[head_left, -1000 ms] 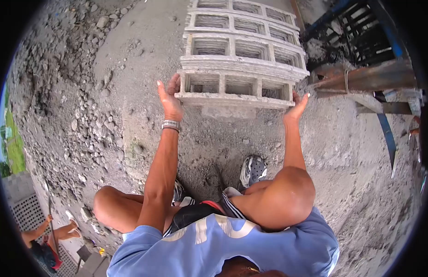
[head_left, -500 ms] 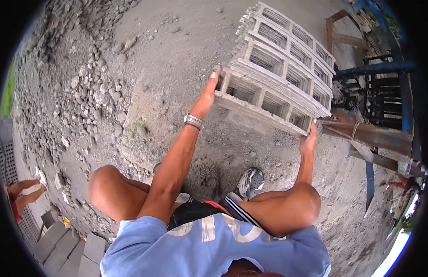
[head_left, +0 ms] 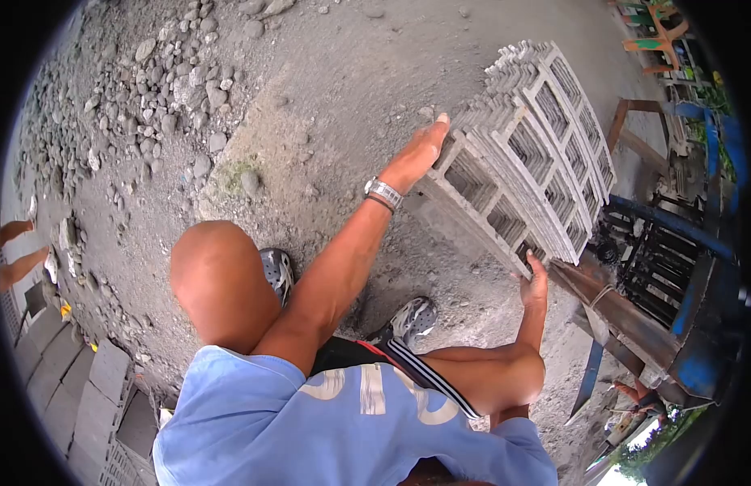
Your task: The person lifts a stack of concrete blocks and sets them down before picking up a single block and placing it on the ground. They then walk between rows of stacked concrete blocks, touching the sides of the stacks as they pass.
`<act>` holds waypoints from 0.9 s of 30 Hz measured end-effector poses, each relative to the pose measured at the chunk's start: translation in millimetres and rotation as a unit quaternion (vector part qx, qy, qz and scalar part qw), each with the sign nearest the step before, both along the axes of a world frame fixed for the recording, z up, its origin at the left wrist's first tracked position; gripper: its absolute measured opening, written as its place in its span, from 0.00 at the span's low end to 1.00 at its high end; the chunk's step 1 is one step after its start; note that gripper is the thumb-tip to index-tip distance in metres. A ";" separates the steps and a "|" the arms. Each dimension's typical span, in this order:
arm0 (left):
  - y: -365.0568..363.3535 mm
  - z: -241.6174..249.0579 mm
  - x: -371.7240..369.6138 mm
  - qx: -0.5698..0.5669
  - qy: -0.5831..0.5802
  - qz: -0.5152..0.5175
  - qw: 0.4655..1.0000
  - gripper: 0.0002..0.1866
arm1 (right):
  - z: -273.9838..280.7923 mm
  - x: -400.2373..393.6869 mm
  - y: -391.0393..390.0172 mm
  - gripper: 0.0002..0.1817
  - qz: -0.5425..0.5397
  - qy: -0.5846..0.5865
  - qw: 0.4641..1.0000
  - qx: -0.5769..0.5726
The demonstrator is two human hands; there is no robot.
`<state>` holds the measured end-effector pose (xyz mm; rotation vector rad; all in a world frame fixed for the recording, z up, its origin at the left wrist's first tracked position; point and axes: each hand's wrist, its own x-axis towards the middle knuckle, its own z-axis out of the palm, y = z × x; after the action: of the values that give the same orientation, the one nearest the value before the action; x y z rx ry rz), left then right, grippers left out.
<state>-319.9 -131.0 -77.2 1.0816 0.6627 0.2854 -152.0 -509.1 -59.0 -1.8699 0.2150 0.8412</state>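
Observation:
A stack of grey frames with rectangular openings (head_left: 547, 138) stands at the upper right of the head view. My left hand (head_left: 420, 154), with a watch on its wrist, is closed on the upper left end of the nearest frame (head_left: 470, 212). At the lower right end of that same frame, my right hand (head_left: 534, 279) is closed on its corner. The nearest frame lies against the rest of the stack. Parts of my fingers are hidden behind it.
A rusty and blue metal machine (head_left: 659, 267) stands right of the stack. Stones (head_left: 177, 89) lie at upper left, grey blocks (head_left: 92, 413) at lower left. Another person's legs (head_left: 23, 267) show at the left edge, another person (head_left: 642, 397) at lower right. An orange chair (head_left: 659, 40) is at upper right.
The view has turned, and the stack now appears farther right and more steeply tilted. Both hands remain on the nearest frame. The orange chair has come into view.

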 end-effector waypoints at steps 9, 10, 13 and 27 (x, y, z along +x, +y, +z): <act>-33.9 -22.7 22.6 0.009 0.068 0.061 0.996 0.44 | -2.2 -11.2 -6.4 0.14 -0.056 -0.058 0.996 0.035; -30.3 -11.4 18.3 -0.008 -0.013 0.067 0.998 0.44 | -3.3 -11.1 -13.7 0.14 -0.051 -0.047 0.997 0.028; -29.4 -9.8 19.9 -0.061 -0.060 0.078 0.993 0.42 | -4.8 -3.6 -21.6 0.15 -0.049 -0.050 0.997 0.027; -10.7 -14.9 11.7 -0.084 -0.032 0.061 0.994 0.41 | -15.8 -1.4 -14.5 0.20 -0.016 -0.025 0.999 0.015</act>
<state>-308.2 -141.6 -92.1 0.8691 0.6837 0.3617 -153.3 -523.6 -74.8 -1.8529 0.2006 0.7709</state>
